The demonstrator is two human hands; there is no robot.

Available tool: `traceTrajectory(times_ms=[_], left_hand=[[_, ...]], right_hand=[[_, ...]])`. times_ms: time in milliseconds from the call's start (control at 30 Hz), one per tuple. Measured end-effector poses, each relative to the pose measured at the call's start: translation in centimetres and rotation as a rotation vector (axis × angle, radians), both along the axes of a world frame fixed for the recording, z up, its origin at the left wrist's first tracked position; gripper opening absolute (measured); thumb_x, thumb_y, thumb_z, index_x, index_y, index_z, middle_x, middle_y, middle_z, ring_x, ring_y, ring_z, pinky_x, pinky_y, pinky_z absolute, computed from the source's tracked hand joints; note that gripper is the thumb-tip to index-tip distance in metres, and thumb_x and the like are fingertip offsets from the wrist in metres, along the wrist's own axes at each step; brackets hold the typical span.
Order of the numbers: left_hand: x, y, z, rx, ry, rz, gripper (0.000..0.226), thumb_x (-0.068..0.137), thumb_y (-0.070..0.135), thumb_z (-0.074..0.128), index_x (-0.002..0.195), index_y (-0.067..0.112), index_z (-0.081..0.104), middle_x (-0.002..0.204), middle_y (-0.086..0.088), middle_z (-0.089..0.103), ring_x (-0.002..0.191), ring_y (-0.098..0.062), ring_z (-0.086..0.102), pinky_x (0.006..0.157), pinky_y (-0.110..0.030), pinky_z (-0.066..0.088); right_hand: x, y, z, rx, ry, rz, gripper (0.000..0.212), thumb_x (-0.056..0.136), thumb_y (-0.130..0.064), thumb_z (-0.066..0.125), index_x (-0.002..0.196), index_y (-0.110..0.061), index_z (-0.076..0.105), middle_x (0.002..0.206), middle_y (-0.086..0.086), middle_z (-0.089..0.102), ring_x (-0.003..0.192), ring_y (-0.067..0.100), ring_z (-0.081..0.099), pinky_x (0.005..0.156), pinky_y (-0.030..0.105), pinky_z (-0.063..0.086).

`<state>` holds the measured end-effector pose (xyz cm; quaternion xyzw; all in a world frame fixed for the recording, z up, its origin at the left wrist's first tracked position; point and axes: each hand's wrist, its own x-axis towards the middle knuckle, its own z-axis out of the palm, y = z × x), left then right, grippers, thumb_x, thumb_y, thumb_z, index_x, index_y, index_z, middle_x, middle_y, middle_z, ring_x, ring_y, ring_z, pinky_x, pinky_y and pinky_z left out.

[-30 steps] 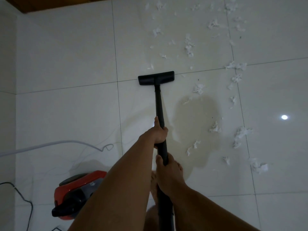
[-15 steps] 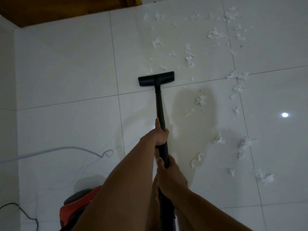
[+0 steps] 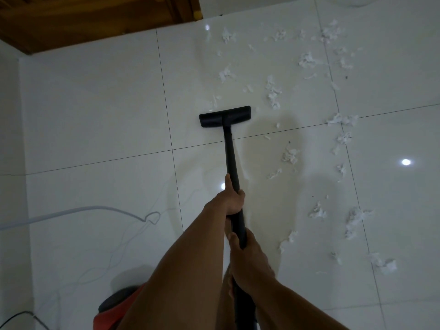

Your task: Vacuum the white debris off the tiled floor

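Note:
A black vacuum wand [image 3: 230, 158] runs from my hands to a flat black floor head [image 3: 225, 116] lying on the white tiled floor [image 3: 95, 115]. My left hand [image 3: 229, 200] grips the wand higher up. My right hand [image 3: 248, 260] grips it lower, close to my body. White shredded debris [image 3: 273, 92] lies just beyond and right of the head, with more scraps [image 3: 289, 155] to the right of the wand and several clumps [image 3: 357, 219] further right.
The red and black vacuum body [image 3: 116, 308] sits at the bottom left, partly behind my arm. A white cable [image 3: 95, 208] loops across the left tiles and a black cord [image 3: 21, 316] lies at the lower left corner. A wooden door [image 3: 95, 15] edges the floor at top left.
The floor head has slid forward past the tile joint toward the debris. The view has tilted up, showing more of the wooden door and less of the vacuum body.

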<state>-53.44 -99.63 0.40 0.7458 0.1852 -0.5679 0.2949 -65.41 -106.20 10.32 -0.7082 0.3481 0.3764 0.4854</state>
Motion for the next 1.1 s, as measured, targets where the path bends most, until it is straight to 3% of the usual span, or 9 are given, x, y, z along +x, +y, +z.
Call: traceTrajectory(times_ms=[100,233,367,467,533,600,633,800,1100], left_hand=[[0.7,0.2,0.0,-0.004,-0.009,0.004,0.076,0.11,0.04,0.032,0.158,0.035,-0.026,0.152,-0.02,0.048,0.118,-0.037,0.064,0.105,-0.05,0.052],[1.6,0.3,-0.5,0.001,-0.01,0.004,0.077,0.11,0.04,0.033,0.157,0.036,-0.027,0.151,-0.022,0.048,0.122,-0.038,0.062,0.108,-0.052,0.05],[2.6,0.3,-0.8,0.008,-0.023,-0.006,0.076,0.109,0.041,0.032,0.157,0.037,-0.027,0.151,-0.022,0.049,0.12,-0.038,0.063,0.108,-0.052,0.05],[3.5,0.4,-1.0,0.011,-0.032,-0.015,0.076,0.11,0.04,0.032,0.157,0.036,-0.028,0.151,-0.021,0.05,0.118,-0.036,0.064,0.107,-0.05,0.051],[4.3,0.4,-1.1,0.01,-0.042,-0.018,0.076,0.11,0.041,0.031,0.157,0.036,-0.028,0.15,-0.02,0.051,0.116,-0.036,0.065,0.106,-0.05,0.051],[5.2,0.4,-1.2,0.009,-0.051,-0.018,0.076,0.109,0.041,0.031,0.157,0.037,-0.028,0.147,-0.02,0.054,0.113,-0.036,0.066,0.103,-0.05,0.054],[5.7,0.4,-1.2,0.008,-0.053,-0.016,0.076,0.109,0.041,0.031,0.157,0.037,-0.027,0.145,-0.02,0.055,0.111,-0.035,0.067,0.1,-0.049,0.056],[7.6,0.4,-1.1,-0.001,-0.055,0.001,0.074,0.11,0.039,0.03,0.158,0.035,-0.027,0.141,-0.02,0.057,0.109,-0.034,0.067,0.087,-0.041,0.059],[10.1,0.6,-1.7,-0.014,-0.063,0.023,0.075,0.11,0.04,0.031,0.157,0.037,-0.027,0.135,-0.019,0.06,0.104,-0.032,0.067,0.086,-0.042,0.06]], right_hand=[[0.7,0.3,-0.3,-0.01,-0.02,0.005,0.049,0.108,-0.036,0.04,0.155,-0.027,0.03,0.094,0.001,0.066,0.046,-0.002,0.054,0.038,0.004,0.036],[1.1,0.5,-1.4,-0.034,-0.008,0.048,0.04,0.106,-0.038,0.041,0.144,-0.026,0.043,0.131,0.005,0.06,0.061,0.001,0.057,0.053,0.01,0.05],[1.9,0.8,-1.9,-0.049,-0.045,0.026,0.038,0.105,-0.04,0.042,0.14,-0.027,0.045,0.128,0.002,0.06,0.081,0.007,0.064,0.064,0.012,0.05],[2.8,1.3,-2.4,-0.057,-0.043,0.025,0.05,0.096,-0.055,0.037,0.142,-0.038,0.037,0.13,0.004,0.06,0.104,0.018,0.068,0.089,0.036,0.06],[3.5,1.3,-2.7,-0.032,-0.021,-0.001,0.048,0.095,-0.055,0.039,0.14,-0.037,0.038,0.13,0.007,0.06,0.092,0.019,0.071,0.073,0.034,0.064],[4.4,1.1,-2.9,-0.003,0.008,-0.064,0.04,0.098,-0.051,0.043,0.136,-0.035,0.043,0.128,0.012,0.06,0.068,0.019,0.069,0.048,0.024,0.056],[4.7,0.9,-3.0,0.014,0.02,-0.093,0.035,0.099,-0.05,0.045,0.13,-0.034,0.046,0.126,0.014,0.06,0.061,0.019,0.067,0.043,0.023,0.054],[6.3,0.9,-3.0,0.043,0.047,-0.12,0.022,0.099,-0.05,0.046,0.106,-0.029,0.051,0.125,0.015,0.058,0.051,0.017,0.062,0.041,0.024,0.053],[8.8,1.3,-3.6,0.064,0.066,-0.134,0.023,0.097,-0.053,0.045,0.098,-0.031,0.052,0.111,0.019,0.06,0.049,0.018,0.06,0.043,0.03,0.057]])
